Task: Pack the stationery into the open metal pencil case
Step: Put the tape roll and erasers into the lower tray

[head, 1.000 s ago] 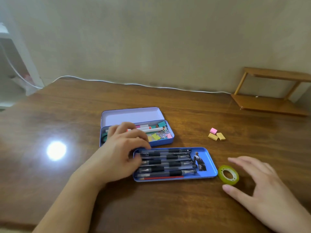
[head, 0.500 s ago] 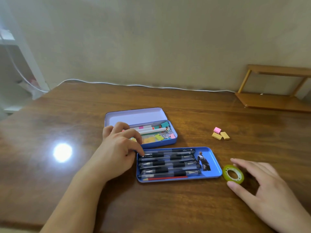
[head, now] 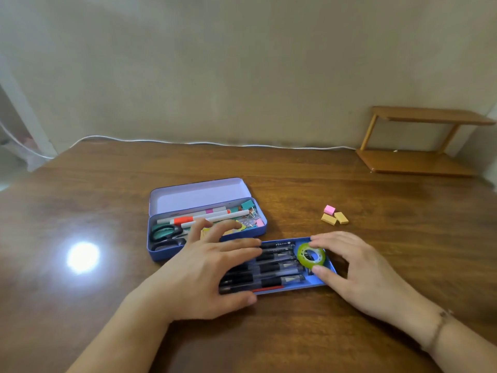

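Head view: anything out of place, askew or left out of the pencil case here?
Three small erasers, one pink and two yellow, lie loose on the table right of the case. The green tape roll, in the right hand, sits tilted at the blue tray's right end.

Hidden under the hands and cut by the edges

The left hand [head: 204,273] covers the pens' [head: 277,265] left ends; the shelf [head: 419,141] runs off the right edge; the clips [head: 250,211] are too small to tell apart

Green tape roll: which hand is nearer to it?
Right. The right hand has fingertips around the green tape roll over the blue tray; the left hand lies on the pens beside it.
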Demonstrator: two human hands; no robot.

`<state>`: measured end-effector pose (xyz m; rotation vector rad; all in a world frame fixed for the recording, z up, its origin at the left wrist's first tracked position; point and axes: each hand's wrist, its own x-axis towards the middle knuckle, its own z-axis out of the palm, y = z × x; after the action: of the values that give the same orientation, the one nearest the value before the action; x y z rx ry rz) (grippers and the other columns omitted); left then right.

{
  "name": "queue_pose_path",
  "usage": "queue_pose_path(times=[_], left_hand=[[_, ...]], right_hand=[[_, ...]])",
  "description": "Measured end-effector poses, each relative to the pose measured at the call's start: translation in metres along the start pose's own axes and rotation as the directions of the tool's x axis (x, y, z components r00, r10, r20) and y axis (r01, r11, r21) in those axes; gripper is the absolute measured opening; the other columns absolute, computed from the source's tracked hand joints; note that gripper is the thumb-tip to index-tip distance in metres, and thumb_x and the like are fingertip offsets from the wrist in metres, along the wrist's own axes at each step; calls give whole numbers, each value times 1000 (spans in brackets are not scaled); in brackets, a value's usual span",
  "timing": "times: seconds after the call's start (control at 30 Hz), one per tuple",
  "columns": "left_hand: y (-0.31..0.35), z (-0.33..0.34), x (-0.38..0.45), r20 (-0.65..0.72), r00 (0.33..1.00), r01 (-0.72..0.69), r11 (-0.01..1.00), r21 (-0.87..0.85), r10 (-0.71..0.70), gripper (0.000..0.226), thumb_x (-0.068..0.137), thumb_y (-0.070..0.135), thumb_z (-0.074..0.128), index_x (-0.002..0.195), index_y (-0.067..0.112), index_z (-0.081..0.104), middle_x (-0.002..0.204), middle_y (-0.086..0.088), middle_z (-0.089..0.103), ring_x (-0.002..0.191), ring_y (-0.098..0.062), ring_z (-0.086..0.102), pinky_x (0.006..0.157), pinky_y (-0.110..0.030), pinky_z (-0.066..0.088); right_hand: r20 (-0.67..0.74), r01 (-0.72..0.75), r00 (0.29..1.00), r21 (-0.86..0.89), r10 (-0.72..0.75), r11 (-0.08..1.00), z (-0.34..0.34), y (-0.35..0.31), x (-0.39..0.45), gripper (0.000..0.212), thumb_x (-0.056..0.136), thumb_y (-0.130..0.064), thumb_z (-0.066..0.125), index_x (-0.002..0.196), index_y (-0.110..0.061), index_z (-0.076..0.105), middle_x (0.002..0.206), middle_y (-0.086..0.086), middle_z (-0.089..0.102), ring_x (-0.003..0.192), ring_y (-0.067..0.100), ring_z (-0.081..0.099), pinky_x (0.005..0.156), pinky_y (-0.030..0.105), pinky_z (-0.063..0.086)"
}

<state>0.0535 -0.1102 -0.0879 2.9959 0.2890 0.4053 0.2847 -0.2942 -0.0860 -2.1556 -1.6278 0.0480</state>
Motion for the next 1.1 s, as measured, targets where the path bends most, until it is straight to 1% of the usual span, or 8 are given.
queue_pose_path(times=[0.2, 0.43, 0.5, 0.6, 0.67, 0.77, 0.93, 1.1], left_hand=[[-1, 0, 1, 1, 1000, 9, 1000, -9, -9, 65, 82, 77, 46, 135, 39, 52, 139, 29, 50, 143, -7, 25, 113, -54, 16], [-4, -1, -1, -39, 999, 30, 999, -35, -32, 57, 83, 75, 46, 127, 41, 56, 132, 30, 55, 136, -7, 34, 110, -47, 19], [-4, -1, -1, -38, 999, 23, 999, -41, -24, 58, 81, 76, 48, 128, 42, 55, 136, 29, 51, 137, -6, 33, 110, -46, 18], [-1, 0, 1, -33, 999, 25, 999, -29, -26, 69, 77, 81, 48, 135, 44, 49, 143, 27, 46, 139, -6, 30, 112, -46, 17], [0, 2, 2, -21, 999, 26, 1000, -4, -26, 75, 75, 84, 46, 137, 42, 47, 143, 26, 47, 139, -8, 30, 112, -49, 17], [2, 2, 2, -16, 999, 35, 999, 15, -34, 76, 76, 85, 44, 137, 40, 49, 141, 25, 49, 137, -10, 33, 112, -49, 17], [6, 4, 4, -27, 998, 63, 997, 47, -62, 83, 79, 85, 38, 141, 32, 48, 143, 20, 46, 134, -14, 36, 111, -46, 14], [6, 3, 5, 1, 999, 53, 997, 59, -53, 78, 82, 84, 36, 137, 32, 54, 144, 18, 45, 134, -16, 35, 111, -43, 11]], right_hand=[[21, 13, 1000, -35, -12, 999, 0, 3, 2, 27, 85, -43, 65, 112, -40, 63, 114, -29, 47, 115, -6, 41, 81, 3, 33], [62, 58, 996, -8, -57, 998, -7, 4, 4, 30, 84, -50, 62, 111, -38, 64, 115, -26, 50, 114, -6, 43, 95, 15, 38], [-7, 63, 998, 32, -63, 997, -17, 10, 11, 32, 82, -53, 60, 108, -36, 66, 113, -25, 56, 112, -7, 48, 95, 13, 36], [-137, -31, 990, 64, 39, 997, -35, 34, 38, 25, 83, -36, 69, 108, -31, 67, 111, -17, 61, 104, 1, 55, 90, 10, 40], [-5, -162, 987, -61, 162, 985, -40, 51, 59, 37, 84, -31, 70, 120, -31, 61, 126, -10, 57, 116, 10, 51, 99, 27, 44], [133, -227, 960, -140, 246, 964, -31, 64, 74, 43, 83, -38, 70, 125, -35, 58, 133, -11, 50, 123, 11, 40, 100, 32, 40], [-51, -134, 991, -186, 127, 973, -20, 67, 72, 27, 80, -46, 71, 104, -34, 71, 115, -15, 55, 113, 8, 39, 84, 29, 43], [-111, -3, 993, -304, -32, 953, -14, 71, 67, 19, 86, -36, 66, 102, -27, 74, 104, -12, 62, 100, 8, 43, 74, 26, 38]])
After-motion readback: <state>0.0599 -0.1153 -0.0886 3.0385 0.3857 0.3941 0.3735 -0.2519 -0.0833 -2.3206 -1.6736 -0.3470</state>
